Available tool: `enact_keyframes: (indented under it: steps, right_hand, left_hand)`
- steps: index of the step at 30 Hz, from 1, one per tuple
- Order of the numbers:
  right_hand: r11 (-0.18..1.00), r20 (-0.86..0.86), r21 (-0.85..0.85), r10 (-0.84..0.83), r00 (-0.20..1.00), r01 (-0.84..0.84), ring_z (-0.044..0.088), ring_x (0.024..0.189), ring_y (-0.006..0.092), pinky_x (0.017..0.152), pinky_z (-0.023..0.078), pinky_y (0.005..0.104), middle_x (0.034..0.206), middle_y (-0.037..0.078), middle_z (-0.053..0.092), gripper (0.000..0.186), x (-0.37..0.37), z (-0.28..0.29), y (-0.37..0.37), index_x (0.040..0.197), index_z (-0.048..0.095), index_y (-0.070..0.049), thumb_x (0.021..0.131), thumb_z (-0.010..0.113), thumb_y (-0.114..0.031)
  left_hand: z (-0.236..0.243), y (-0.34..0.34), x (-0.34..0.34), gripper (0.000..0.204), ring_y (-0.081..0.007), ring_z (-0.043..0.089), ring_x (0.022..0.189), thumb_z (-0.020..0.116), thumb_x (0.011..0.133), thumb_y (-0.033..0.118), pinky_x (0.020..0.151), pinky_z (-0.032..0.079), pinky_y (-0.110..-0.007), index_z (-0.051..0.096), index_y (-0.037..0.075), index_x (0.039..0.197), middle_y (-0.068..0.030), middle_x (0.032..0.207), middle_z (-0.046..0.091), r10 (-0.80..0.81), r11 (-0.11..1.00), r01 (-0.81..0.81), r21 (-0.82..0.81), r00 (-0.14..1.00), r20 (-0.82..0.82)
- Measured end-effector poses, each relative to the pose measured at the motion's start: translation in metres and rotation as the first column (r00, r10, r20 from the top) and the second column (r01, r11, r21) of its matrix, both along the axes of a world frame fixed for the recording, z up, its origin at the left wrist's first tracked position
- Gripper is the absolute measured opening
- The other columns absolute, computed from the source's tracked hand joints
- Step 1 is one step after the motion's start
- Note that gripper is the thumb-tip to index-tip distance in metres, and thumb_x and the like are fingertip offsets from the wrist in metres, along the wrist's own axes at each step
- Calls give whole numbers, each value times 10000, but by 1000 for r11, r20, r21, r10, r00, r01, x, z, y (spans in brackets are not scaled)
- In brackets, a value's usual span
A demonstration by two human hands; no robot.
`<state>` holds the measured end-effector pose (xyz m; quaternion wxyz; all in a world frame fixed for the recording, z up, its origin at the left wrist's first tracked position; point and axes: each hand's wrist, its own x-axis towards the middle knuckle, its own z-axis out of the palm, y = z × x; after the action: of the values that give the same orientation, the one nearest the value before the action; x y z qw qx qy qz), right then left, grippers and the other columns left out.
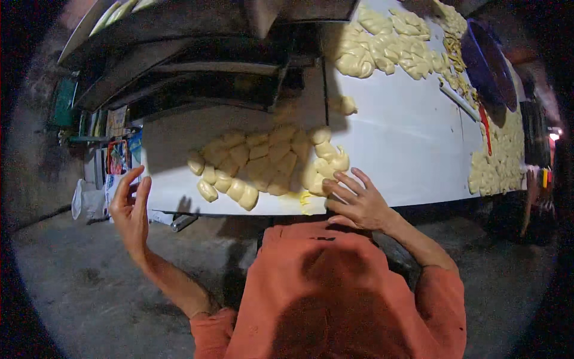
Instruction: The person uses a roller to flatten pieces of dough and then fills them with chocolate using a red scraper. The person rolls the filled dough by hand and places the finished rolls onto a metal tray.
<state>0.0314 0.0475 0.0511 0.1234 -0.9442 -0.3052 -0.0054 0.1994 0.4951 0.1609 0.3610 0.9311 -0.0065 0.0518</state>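
A patch of pale yellow dough pieces lies on the white work surface in front of me. My left hand is held beside the left end of the surface, fingers curved and apart, holding nothing. At the near edge, my right hand spreads its fingers at the lower right of the patch, its fingertips at or on a dough piece; whether they touch is unclear. A small yellow smear shows between the patch and the edge.
More dough covers the back right, another batch the right end, near a purple basin, a white rod and a red tool. A dark structure overhangs the back left; bags sit at left.
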Motion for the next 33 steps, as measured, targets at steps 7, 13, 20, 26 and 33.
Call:
enact_keyframes:
  steps: [7,13,20,26,33]
  right_hand:
    - [577,-7,99,-814,580,811,463,1383,410,1119,333,608,1507,237,480,593,-50,-20,-118,1358,548,-7,939,665,-409]
    - [556,-130,-142,-831,541,819,165,1571,338,1237,51,630,1680,197,224,945,-22,-35,-102,1607,229,-7,984,428,-689]
    - [28,-150,-219,-989,-6,975,144,1579,325,1218,47,658,1697,166,202,815,-26,-34,-213,1610,246,-28,1033,457,-563]
    - [418,-344,153,-827,445,895,716,963,379,869,537,480,1071,175,759,360,10,26,-187,1079,762,-7,967,650,-331]
    - [736,31,581,-447,894,348,721,925,322,825,562,398,1027,168,739,588,131,143,-46,1387,607,-68,872,803,-273]
  left_hand:
    - [-26,31,-38,313,-65,456,734,674,1007,193,592,345,-244,692,-2,1251,-24,1014,671,120,989,-116,-90,992,42]
    - [-13,-5,-29,300,-118,603,861,643,1029,210,747,504,-275,683,-12,1227,-52,994,675,77,994,-73,-82,996,42]
    - [65,-59,13,283,-199,708,979,728,942,64,789,564,-343,717,44,1224,-142,1200,726,-149,988,105,110,819,555]
    - [119,-121,96,605,-358,579,1272,727,897,516,1078,427,-487,663,74,1304,-160,1363,622,-450,854,-29,519,459,766]
    - [97,-93,178,648,-355,617,938,478,978,666,895,436,-462,666,51,906,-140,933,657,-374,924,101,368,438,818]
